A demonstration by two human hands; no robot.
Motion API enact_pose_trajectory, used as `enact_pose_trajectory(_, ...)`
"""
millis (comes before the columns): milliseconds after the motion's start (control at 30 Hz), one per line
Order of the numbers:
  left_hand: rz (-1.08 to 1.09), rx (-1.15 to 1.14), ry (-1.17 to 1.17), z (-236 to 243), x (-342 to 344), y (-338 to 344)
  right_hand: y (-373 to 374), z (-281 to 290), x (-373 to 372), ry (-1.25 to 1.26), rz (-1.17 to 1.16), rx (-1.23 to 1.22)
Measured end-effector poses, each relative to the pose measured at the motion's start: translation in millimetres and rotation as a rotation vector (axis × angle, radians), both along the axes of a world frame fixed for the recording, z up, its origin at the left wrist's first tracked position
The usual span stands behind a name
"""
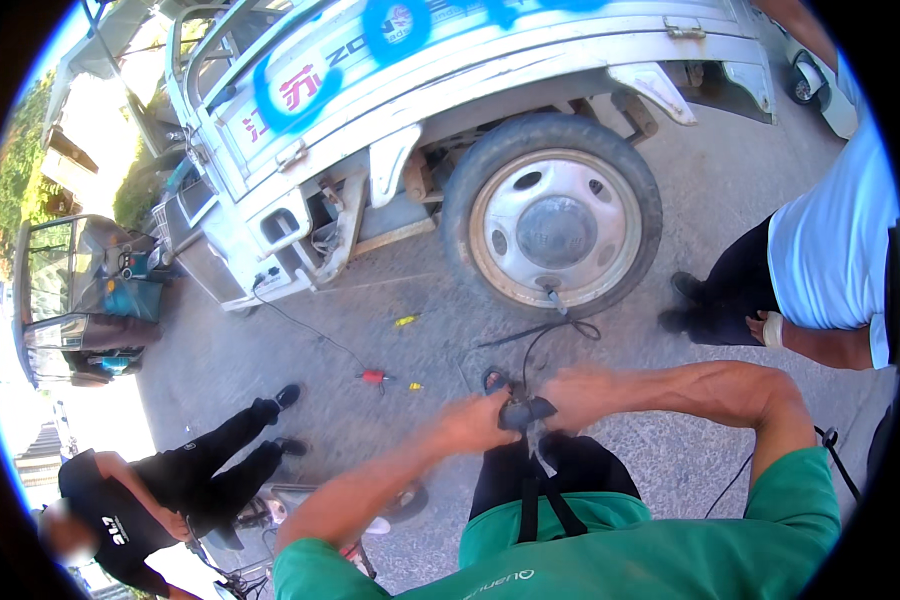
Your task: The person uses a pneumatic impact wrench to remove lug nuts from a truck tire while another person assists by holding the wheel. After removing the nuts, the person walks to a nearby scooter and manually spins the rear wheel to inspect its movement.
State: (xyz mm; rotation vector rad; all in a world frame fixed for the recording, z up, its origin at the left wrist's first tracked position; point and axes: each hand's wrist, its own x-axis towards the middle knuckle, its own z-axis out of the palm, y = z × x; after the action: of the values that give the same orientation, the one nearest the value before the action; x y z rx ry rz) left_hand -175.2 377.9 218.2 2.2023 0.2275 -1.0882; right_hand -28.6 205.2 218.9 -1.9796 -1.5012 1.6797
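In front of my waist my left hand (470,424) and my right hand (573,396) close from either side on a dark hand-held air-hose device (524,411). Motion blurs both hands, and their fingers hide part of the device. A thin black hose (527,355) loops up from it to a metal connector (556,300) at the lower rim of the wheel (558,228). This wheel has a black tyre and a worn silver rim, and it sits under a white cargo vehicle (370,110) with blue spray paint on its side panel.
At the right stands a person in a light blue shirt (835,250); at the lower left, one in black clothes (135,510). A cable with a red piece (373,377) lies on the concrete, near yellow scraps (406,321). A three-wheeled vehicle (90,290) is parked at far left.
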Motion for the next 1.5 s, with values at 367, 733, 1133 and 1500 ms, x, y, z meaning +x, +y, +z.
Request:
enact_pose_trajectory(367,0.107,0.059,-0.081,-137,-67,-81,-74,-142,-81,-0.383,0.018,0.151)
enact_pose_trajectory(733,-0.049,0.038,-0.045,-126,-36,-38,-38,-120,-47,-0.168,0.010,-0.075)
enact_pose_trajectory(1133,-0.061,0.055,-0.123,-16,-24,-55,-58,-35,-42,-0.226,0.077,0.115)
enact_pose_trajectory(1500,-0.056,0.076,-0.036,-199,-60,-76,-80,-195,-95,-0.189,-0.087,-0.011)
